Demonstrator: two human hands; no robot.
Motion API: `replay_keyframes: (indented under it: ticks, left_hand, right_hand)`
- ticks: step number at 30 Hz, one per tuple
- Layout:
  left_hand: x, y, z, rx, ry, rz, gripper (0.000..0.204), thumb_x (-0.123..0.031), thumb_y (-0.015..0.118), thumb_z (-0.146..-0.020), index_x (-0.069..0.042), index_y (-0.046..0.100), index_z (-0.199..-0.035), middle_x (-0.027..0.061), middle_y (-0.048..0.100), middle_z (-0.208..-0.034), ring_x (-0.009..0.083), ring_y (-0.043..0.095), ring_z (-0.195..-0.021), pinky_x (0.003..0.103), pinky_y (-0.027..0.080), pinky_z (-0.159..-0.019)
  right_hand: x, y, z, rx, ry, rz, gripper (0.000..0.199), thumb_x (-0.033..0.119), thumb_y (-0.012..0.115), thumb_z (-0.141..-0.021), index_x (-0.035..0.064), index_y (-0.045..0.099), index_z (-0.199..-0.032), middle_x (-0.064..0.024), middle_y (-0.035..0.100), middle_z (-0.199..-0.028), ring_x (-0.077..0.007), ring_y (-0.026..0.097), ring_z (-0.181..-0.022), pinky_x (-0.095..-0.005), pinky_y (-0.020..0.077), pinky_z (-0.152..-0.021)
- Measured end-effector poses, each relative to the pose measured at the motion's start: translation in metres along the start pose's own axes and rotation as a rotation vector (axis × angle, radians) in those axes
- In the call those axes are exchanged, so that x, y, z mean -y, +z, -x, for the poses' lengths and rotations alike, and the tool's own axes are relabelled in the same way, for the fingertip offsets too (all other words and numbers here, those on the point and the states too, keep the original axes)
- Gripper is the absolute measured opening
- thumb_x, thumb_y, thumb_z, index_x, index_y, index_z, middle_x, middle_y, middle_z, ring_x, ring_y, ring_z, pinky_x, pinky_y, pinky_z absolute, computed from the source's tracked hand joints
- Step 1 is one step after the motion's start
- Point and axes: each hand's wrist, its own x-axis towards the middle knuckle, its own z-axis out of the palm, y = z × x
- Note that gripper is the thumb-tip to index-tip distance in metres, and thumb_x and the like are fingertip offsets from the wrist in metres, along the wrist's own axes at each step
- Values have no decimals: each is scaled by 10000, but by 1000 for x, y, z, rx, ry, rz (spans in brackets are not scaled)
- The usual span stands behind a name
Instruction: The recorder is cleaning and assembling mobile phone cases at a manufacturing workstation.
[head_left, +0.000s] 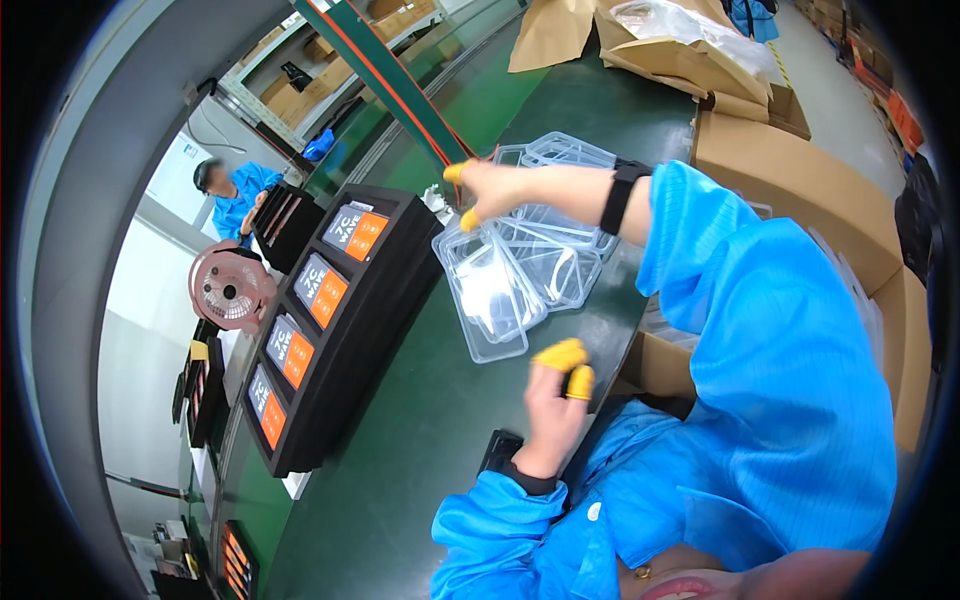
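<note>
My right hand [495, 192], with yellow finger cots and a black wristband, reaches over a loose pile of clear plastic cases [560, 250]. Its thumb and forefinger are apart, with nothing visible between them. The cases are flat, rectangular and round-cornered, and overlap on the dark green work surface [400, 450]. Closer to my body, my left hand [556, 412] hovers beside the pile, slightly blurred. Its yellow-capped fingers are curled in, and no object shows in them. Left of the pile stands a long black display tray [345, 330] holding several orange-and-white packs [322, 290] in a row.
On the right is an open cardboard box [800, 165] with more clear plastic inside. Brown paper and a plastic bag [690, 35] lie at the far end. A green post [385, 85] rises behind the tray. Beyond are a pink fan [230, 285] and a co-worker in blue [235, 195].
</note>
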Motion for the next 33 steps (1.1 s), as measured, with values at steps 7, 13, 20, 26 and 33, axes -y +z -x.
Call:
replay_keyframes:
  ticks: [7,13,20,26,33]
  left_hand:
    - [48,-45,-11,-584,-356,-373,437,-67,515,-790,40,323,-1167,153,369,-1150,264,353,-1100,327,269,-931]
    - [59,-32,-7,-458,-588,490,412,-74,490,-803,-42,300,-1167,70,414,-1075,151,441,-945,253,377,-785]
    - [15,-2,-41,-466,-779,769,253,-134,339,-853,-94,356,-1103,36,417,-1105,173,403,-1014,425,306,-848]
    - [49,10,-62,-517,-691,794,202,-118,314,-846,-88,441,-1001,48,493,-1043,185,476,-931,390,361,-726]
    - [44,0,-62,-384,-741,625,296,-125,300,-849,-47,362,-1128,85,410,-1172,210,358,-1119,469,158,-978]
  right_hand:
    - [-124,-51,66,-392,368,305,623,324,669,-646,-16,461,-1125,-220,462,-1130,-325,409,-1086,-350,335,-916]
    - [-155,-40,108,12,614,-389,583,366,574,-760,-36,430,-1157,-129,479,-1150,-213,429,-1064,-278,330,-893]
    - [-179,-23,102,-30,361,-484,437,162,544,-791,-12,426,-1174,-83,512,-1087,-171,452,-994,-263,335,-868]
    - [-167,-34,100,55,320,-489,438,198,571,-777,-20,453,-1138,-78,521,-1074,-170,472,-967,-261,347,-856]
    - [-189,-35,88,-251,317,-219,405,337,504,-807,3,534,-1033,-156,563,-994,-268,516,-938,-311,389,-814]
